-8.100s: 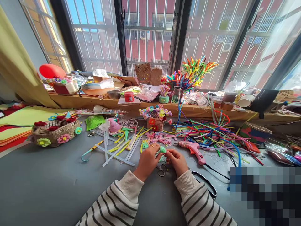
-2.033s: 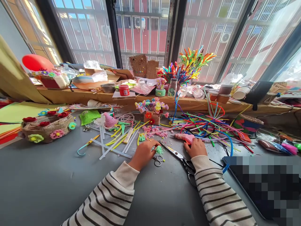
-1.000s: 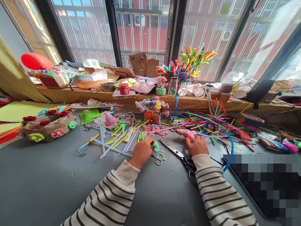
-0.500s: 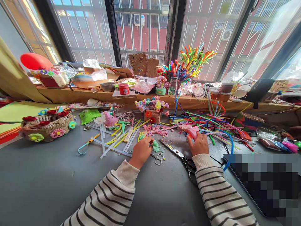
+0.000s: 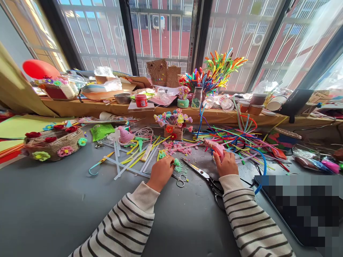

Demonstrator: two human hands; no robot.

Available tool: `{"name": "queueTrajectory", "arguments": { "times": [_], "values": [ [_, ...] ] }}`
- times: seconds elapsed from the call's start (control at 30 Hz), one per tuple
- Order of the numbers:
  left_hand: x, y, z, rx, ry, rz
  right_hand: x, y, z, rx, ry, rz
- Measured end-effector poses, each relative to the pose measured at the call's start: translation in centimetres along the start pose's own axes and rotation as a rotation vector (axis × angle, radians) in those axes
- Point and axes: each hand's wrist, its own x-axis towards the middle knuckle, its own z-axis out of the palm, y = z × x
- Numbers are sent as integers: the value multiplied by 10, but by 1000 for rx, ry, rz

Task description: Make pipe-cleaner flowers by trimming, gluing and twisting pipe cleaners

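My left hand [image 5: 160, 172] rests on the grey table and pinches a small green fuzzy flower piece [image 5: 177, 163] between thumb and fingers. My right hand [image 5: 227, 163] is closed around the handle of a pink glue gun [image 5: 215, 147], whose nozzle points up and to the left, lifted off the table. Between the two hands lie large black-handled scissors [image 5: 204, 175], blades open, and small grey scissors [image 5: 180, 180]. Green crumbs lie scattered beside the flower piece.
Pipe cleaners [image 5: 241, 142] sprawl in a pile behind my right hand. A small basket of flowers [image 5: 173, 125] stands beyond the hands, glue sticks and yellow strips [image 5: 134, 160] lie left. A woven basket [image 5: 52, 144] sits far left. A dark flat object [image 5: 300, 207] lies right.
My right hand left the flower piece, reached right to the pink glue gun, gripped it and raised it. My left hand stays on the green flower piece.
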Motion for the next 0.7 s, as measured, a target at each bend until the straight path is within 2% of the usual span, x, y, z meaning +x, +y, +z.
{"name": "queueTrajectory", "arguments": {
  "times": [0.2,0.7],
  "values": [
    [-2,2,-2,68,-42,-15,0,-3,-5,-43,-75,33],
    [0,-4,2,85,-34,-122,0,-2,-7,-37,-28,21]
  ]
}}
